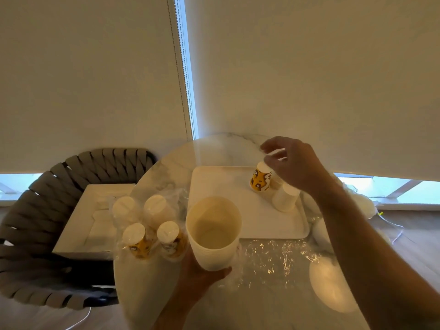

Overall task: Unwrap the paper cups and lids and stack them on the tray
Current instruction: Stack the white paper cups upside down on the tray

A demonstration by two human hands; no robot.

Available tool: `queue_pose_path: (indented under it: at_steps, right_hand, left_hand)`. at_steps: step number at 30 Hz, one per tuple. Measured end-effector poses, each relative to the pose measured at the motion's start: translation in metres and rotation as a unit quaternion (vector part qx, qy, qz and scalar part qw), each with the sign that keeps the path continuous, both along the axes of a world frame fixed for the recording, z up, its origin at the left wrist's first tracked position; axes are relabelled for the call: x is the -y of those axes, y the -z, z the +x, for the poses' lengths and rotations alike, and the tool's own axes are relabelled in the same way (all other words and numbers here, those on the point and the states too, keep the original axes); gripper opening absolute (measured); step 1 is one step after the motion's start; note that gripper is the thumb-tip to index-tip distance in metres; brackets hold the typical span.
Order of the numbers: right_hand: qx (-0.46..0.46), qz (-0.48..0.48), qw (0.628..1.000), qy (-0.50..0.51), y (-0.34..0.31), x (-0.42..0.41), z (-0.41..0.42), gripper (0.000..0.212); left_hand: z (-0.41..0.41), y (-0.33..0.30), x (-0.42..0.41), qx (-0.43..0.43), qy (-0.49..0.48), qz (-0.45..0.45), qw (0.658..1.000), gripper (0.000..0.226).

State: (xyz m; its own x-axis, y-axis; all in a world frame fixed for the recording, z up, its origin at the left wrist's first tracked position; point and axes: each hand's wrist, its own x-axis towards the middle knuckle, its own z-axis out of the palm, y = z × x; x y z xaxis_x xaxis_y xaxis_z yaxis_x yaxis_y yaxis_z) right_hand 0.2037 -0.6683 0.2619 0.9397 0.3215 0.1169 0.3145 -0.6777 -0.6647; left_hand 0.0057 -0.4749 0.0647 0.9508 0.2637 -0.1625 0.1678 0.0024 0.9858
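Gripping the stack of plain white paper cups (213, 234) from below near the table's front edge, the left hand (202, 277) should steady it while the right hand (291, 163), fingers loosely curled, seemingly empty, hovers over the yellow-printed upturned cup (260, 178) on the white rectangular tray (221, 184).

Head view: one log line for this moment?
left hand: holds white paper cup stack | right hand: above yellow printed cup | white tray: two cups

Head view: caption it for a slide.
Left hand grips stacked white cups; right hand hovers above printed cup on tray.
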Motion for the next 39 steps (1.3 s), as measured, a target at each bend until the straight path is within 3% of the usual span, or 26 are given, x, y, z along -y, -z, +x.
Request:
queue_pose_path:
  at_steps: [3, 8, 12, 17, 25, 30, 33, 36, 39]
  right_hand:
    - [0.009, 0.072, 0.992, -0.101, -0.018, -0.023, -0.053, 0.031]
    - [-0.124, -0.084, 0.960, -0.237, -0.022, -0.043, -0.099, 0.097]
    - [-0.111, -0.148, 0.946, -0.265, -0.019, -0.052, -0.108, 0.117]
    - [-0.088, -0.171, 0.947, -0.258, -0.022, -0.053, -0.107, 0.114]
    - [-0.066, -0.121, 0.953, -0.268, -0.022, -0.050, -0.104, 0.103]
    - [-0.078, -0.032, 0.962, -0.261, -0.026, -0.047, -0.107, 0.102]
    - [-0.081, 0.092, 0.963, -0.241, -0.024, -0.049, -0.111, 0.101]
    - [-0.108, 0.203, 0.951, -0.205, -0.019, -0.054, -0.116, 0.087]
    - [-0.123, 0.210, 0.943, -0.226, -0.014, -0.059, -0.119, 0.081]
  left_hand:
    - [0.000, -0.005, 0.003, 0.021, 0.002, 0.033, 0.999, 0.081]
    - [-0.001, -0.005, 0.001, 0.007, -0.002, 0.050, 0.999, 0.089]
    - [-0.001, 0.000, -0.002, -0.003, 0.003, 0.048, 0.999, 0.083]
    - [0.000, -0.002, -0.002, -0.005, 0.007, 0.045, 0.999, 0.084]
    - [-0.001, -0.012, 0.002, 0.013, 0.001, 0.044, 0.999, 0.096]
    - [-0.001, -0.009, 0.001, 0.016, -0.002, 0.055, 0.998, 0.091]
    - [-0.001, -0.008, 0.000, 0.007, -0.001, 0.050, 0.999, 0.094]
    - [0.000, -0.006, 0.001, 0.007, 0.003, 0.053, 0.999, 0.095]
    - [0.000, -0.008, 0.002, 0.014, 0.000, 0.056, 0.998, 0.100]
